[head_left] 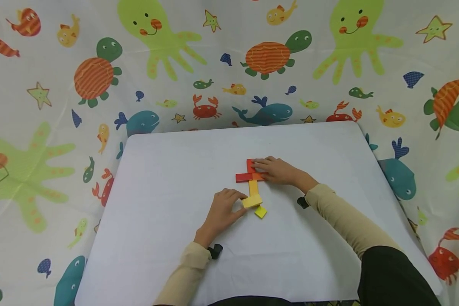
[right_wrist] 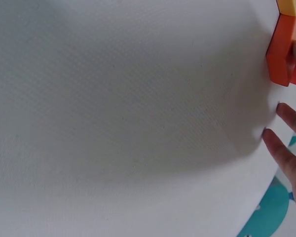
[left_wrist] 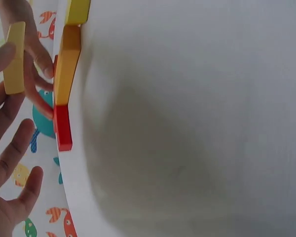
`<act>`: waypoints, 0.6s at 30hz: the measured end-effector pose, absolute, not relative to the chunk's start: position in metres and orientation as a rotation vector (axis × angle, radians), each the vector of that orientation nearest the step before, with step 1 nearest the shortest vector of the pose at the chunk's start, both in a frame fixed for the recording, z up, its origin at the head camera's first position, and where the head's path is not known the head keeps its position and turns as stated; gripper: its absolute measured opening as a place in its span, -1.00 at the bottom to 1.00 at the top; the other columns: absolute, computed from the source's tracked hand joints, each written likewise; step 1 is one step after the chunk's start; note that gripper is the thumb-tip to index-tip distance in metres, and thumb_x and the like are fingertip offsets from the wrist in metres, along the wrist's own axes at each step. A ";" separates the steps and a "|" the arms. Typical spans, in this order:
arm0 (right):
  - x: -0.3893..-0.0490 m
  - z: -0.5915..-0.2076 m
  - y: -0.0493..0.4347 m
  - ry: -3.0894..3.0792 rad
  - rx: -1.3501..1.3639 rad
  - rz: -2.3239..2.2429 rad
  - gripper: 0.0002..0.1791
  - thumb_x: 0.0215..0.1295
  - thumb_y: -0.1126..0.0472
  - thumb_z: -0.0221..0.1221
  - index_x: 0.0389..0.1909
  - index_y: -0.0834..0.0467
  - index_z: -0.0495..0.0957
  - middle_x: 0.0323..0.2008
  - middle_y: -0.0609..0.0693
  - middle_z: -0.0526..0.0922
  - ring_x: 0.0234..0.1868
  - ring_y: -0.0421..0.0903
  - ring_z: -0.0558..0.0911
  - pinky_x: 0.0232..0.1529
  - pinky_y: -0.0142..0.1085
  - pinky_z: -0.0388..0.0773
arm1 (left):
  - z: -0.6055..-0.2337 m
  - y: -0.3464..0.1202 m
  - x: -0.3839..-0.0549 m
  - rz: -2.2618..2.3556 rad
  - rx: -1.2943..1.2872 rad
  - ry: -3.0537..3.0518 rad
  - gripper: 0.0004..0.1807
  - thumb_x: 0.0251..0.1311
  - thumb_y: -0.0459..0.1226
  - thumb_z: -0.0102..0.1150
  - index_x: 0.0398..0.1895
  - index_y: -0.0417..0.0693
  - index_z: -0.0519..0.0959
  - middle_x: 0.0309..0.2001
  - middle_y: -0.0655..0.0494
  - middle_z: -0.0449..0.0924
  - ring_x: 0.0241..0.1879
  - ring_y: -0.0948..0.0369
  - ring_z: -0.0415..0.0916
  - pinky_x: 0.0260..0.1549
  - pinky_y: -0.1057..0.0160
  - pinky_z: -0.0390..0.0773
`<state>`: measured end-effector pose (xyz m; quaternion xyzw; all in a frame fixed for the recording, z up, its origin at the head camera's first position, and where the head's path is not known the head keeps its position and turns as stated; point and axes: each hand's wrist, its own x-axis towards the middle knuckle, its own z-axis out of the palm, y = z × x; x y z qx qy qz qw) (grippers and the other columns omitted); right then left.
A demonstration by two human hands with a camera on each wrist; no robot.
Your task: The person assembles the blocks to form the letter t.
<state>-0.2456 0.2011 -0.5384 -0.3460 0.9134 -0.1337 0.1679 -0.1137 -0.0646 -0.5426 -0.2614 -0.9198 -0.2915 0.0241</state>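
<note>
My left hand (head_left: 222,208) pinches a pale yellow block (head_left: 252,201) between thumb and fingers. In the left wrist view this block (left_wrist: 15,59) is held apart from the others, with the remaining fingers spread. Beneath it in the head view lie an amber block (head_left: 253,187) and, nearer me, a bright yellow block (head_left: 260,212). My right hand (head_left: 281,171) touches the far blocks: fingertips at a red block (head_left: 250,165), thumb on an orange block (right_wrist: 282,52). Its other fingers are extended near the tabletop. A darker red block (head_left: 243,178) lies left of the orange one.
The blocks lie together on a white-covered table (head_left: 168,170). Behind and beside it hangs a cloth printed with sea animals (head_left: 268,58). A dark band sits at each wrist.
</note>
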 end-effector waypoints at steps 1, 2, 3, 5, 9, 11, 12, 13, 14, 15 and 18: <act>-0.245 -0.538 0.201 2.599 -0.983 -0.385 -0.31 0.52 0.08 0.21 0.60 -0.06 0.27 0.62 0.01 0.26 0.50 0.22 0.38 0.40 0.24 0.45 | -0.543 -0.062 -0.114 -0.917 -0.844 -2.831 -0.64 0.16 -0.14 0.55 0.01 0.08 0.70 -0.03 0.19 0.74 0.05 0.11 0.58 0.06 -0.02 0.53; -0.245 -0.538 0.201 2.601 -0.980 -0.386 -0.31 0.52 0.08 0.21 0.60 -0.06 0.27 0.62 0.01 0.26 0.50 0.22 0.38 0.40 0.24 0.45 | -0.544 -0.060 -0.115 -0.924 -0.878 -2.812 -0.64 0.15 -0.14 0.56 0.01 0.08 0.70 -0.04 0.19 0.74 0.04 0.12 0.58 0.04 0.00 0.54; -0.245 -0.538 0.201 2.604 -0.978 -0.383 -0.31 0.52 0.08 0.21 0.60 -0.06 0.27 0.62 0.00 0.26 0.50 0.22 0.38 0.40 0.24 0.45 | -0.545 -0.057 -0.115 -0.924 -0.910 -2.798 -0.64 0.15 -0.13 0.56 0.00 0.08 0.70 -0.05 0.20 0.73 0.04 0.13 0.58 0.03 0.02 0.54; -0.245 -0.539 0.201 2.607 -0.975 -0.375 -0.32 0.52 0.07 0.21 0.60 -0.07 0.27 0.62 0.00 0.26 0.50 0.21 0.38 0.41 0.24 0.44 | -0.549 -0.052 -0.116 -0.927 -0.963 -2.772 -0.64 0.15 -0.11 0.56 0.00 0.10 0.71 -0.05 0.21 0.73 0.04 0.16 0.57 0.01 0.05 0.54; -0.245 -0.540 0.201 2.609 -0.973 -0.371 -0.32 0.53 0.07 0.20 0.60 -0.07 0.26 0.63 0.00 0.25 0.51 0.21 0.37 0.41 0.27 0.42 | -0.554 -0.042 -0.119 -0.959 -1.041 -2.751 -0.62 0.15 -0.06 0.55 0.02 0.13 0.73 -0.02 0.23 0.74 0.08 0.19 0.54 0.04 0.08 0.53; -0.245 -0.540 0.202 2.609 -0.976 -0.375 -0.32 0.53 0.08 0.19 0.60 -0.06 0.26 0.63 0.00 0.25 0.51 0.21 0.36 0.41 0.29 0.41 | -0.556 -0.038 -0.120 -0.974 -1.077 -2.749 -0.62 0.16 -0.04 0.54 0.03 0.13 0.74 -0.01 0.24 0.74 0.10 0.21 0.53 0.08 0.08 0.51; -0.244 -0.540 0.202 2.609 -0.978 -0.376 -0.32 0.53 0.08 0.19 0.60 -0.06 0.26 0.63 0.00 0.24 0.51 0.21 0.36 0.41 0.29 0.41 | -0.556 -0.035 -0.120 -0.982 -1.092 -2.753 -0.62 0.16 -0.03 0.54 0.03 0.13 0.74 0.00 0.25 0.75 0.11 0.21 0.52 0.10 0.08 0.51; -0.244 -0.540 0.202 2.610 -0.980 -0.374 -0.32 0.53 0.08 0.19 0.60 -0.06 0.26 0.63 0.00 0.24 0.51 0.21 0.36 0.41 0.30 0.41 | -0.556 -0.033 -0.120 -0.982 -1.107 -2.758 -0.62 0.17 -0.02 0.53 0.03 0.14 0.75 -0.01 0.25 0.75 0.12 0.21 0.52 0.11 0.08 0.50; -0.244 -0.541 0.202 2.609 -0.980 -0.375 -0.32 0.53 0.08 0.19 0.61 -0.06 0.26 0.63 0.00 0.24 0.51 0.21 0.36 0.41 0.30 0.41 | -0.556 -0.031 -0.120 -0.983 -1.122 -2.763 -0.62 0.18 -0.02 0.52 0.03 0.13 0.75 -0.01 0.25 0.75 0.12 0.21 0.51 0.13 0.08 0.49; -0.244 -0.540 0.202 2.609 -0.981 -0.375 -0.32 0.53 0.08 0.19 0.61 -0.06 0.26 0.63 0.00 0.24 0.51 0.21 0.36 0.41 0.31 0.40 | -0.556 -0.029 -0.121 -0.980 -1.134 -2.769 -0.63 0.19 -0.01 0.52 0.03 0.14 0.75 -0.01 0.25 0.75 0.13 0.21 0.51 0.14 0.09 0.48; -0.243 -0.540 0.202 2.610 -0.981 -0.380 -0.31 0.52 0.08 0.20 0.61 -0.07 0.25 0.63 -0.01 0.24 0.51 0.21 0.36 0.41 0.31 0.39 | -0.556 -0.024 -0.121 -0.972 -1.163 -2.779 -0.64 0.20 -0.02 0.51 0.03 0.14 0.76 -0.02 0.25 0.74 0.15 0.22 0.50 0.17 0.10 0.47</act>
